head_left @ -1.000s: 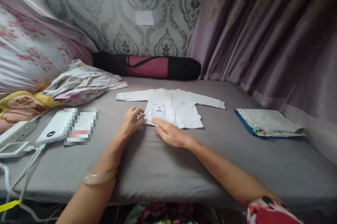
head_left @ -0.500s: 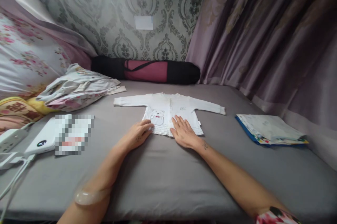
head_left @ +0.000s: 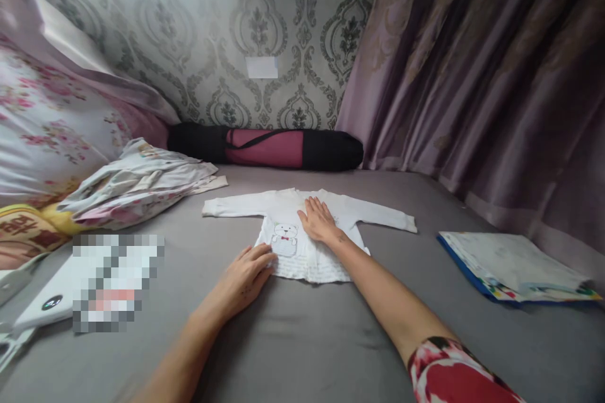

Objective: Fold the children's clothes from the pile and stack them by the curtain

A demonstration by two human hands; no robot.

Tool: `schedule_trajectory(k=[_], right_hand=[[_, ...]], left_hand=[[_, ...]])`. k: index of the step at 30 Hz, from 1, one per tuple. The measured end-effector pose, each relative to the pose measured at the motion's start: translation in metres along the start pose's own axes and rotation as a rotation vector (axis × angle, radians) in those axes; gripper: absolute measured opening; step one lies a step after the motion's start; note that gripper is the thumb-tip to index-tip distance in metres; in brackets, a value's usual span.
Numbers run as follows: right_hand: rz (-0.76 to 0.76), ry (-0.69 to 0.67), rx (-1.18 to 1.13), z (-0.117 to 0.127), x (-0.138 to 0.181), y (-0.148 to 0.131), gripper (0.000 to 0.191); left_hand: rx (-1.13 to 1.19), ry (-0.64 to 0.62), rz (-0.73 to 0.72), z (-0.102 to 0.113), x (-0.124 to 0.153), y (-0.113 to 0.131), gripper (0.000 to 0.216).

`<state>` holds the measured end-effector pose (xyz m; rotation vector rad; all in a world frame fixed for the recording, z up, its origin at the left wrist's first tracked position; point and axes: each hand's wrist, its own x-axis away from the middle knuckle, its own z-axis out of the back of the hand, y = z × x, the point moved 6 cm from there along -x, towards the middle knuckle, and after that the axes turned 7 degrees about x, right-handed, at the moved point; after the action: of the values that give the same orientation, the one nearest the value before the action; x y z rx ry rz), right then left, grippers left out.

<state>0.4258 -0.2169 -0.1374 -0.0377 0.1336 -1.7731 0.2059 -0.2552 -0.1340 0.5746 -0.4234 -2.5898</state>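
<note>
A small white baby jacket [head_left: 283, 204] with a bear print lies spread flat on the grey bed sheet [head_left: 302, 340], both sleeves stretched out sideways. My right hand [head_left: 317, 220] rests flat on the upper front of the jacket, near the middle opening, fingers extended toward the collar. Part of the front beneath it is hidden. At the jacket's lower left corner, my left hand [head_left: 249, 274] lies with its fingers stretched along the hem, palm down. Neither hand grips the cloth.
A pile of clothes [head_left: 146, 185] lies at the left, by a floral pillow [head_left: 51, 119]. A white power bank [head_left: 50, 302] sits front left. Folded cloth [head_left: 515, 264] is at the right. A black and maroon long bag [head_left: 265, 147] lies along the wall.
My right hand has slid up the jacket from the lower hem to the upper front. My left hand stays by the lower left corner. The camera view has tilted up slightly.
</note>
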Motion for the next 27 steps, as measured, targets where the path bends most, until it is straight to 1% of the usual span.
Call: schedule_trajectory(k=[3,6,9,12,14,17,19,21,25,27], right_hand=[[-0.018,-0.049,-0.029,-0.016,-0.015,-0.001,0.072],[-0.012,-0.063,-0.038,-0.023,-0.018,-0.002,0.075],[-0.001,-0.077,-0.033,-0.02,-0.018,-0.002,0.074],[0.025,-0.054,-0.05,-0.009,-0.024,0.002,0.064],[0.005,-0.005,-0.069,0.0,-0.031,0.012,0.06],[-0.121,0.074,-0.028,0.005,-0.042,0.039,0.062],[-0.191,0.056,0.025,-0.002,-0.046,0.055,0.067],[-0.209,0.013,0.056,-0.011,-0.049,0.065,0.07],[-0.199,0.0,0.073,-0.015,-0.052,0.071,0.071],[-0.213,-0.06,0.055,-0.013,-0.055,0.071,0.071]], left_hand=[[-0.02,0.005,-0.01,-0.001,0.001,-0.002,0.032],[-0.04,0.008,-0.024,-0.003,0.002,-0.003,0.031],[-0.054,0.001,-0.026,-0.005,0.002,-0.004,0.031],[-0.051,-0.02,-0.018,-0.006,0.002,-0.005,0.031],[-0.055,-0.022,-0.017,-0.006,0.002,-0.005,0.031],[-0.072,-0.002,-0.015,-0.006,0.002,-0.006,0.033],[-0.079,0.011,-0.012,-0.006,0.002,-0.007,0.033],[-0.082,0.007,-0.007,-0.007,0.003,-0.009,0.034],[-0.09,-0.021,0.011,-0.008,0.003,-0.008,0.034],[-0.085,-0.022,0.009,-0.006,0.003,-0.006,0.034]])
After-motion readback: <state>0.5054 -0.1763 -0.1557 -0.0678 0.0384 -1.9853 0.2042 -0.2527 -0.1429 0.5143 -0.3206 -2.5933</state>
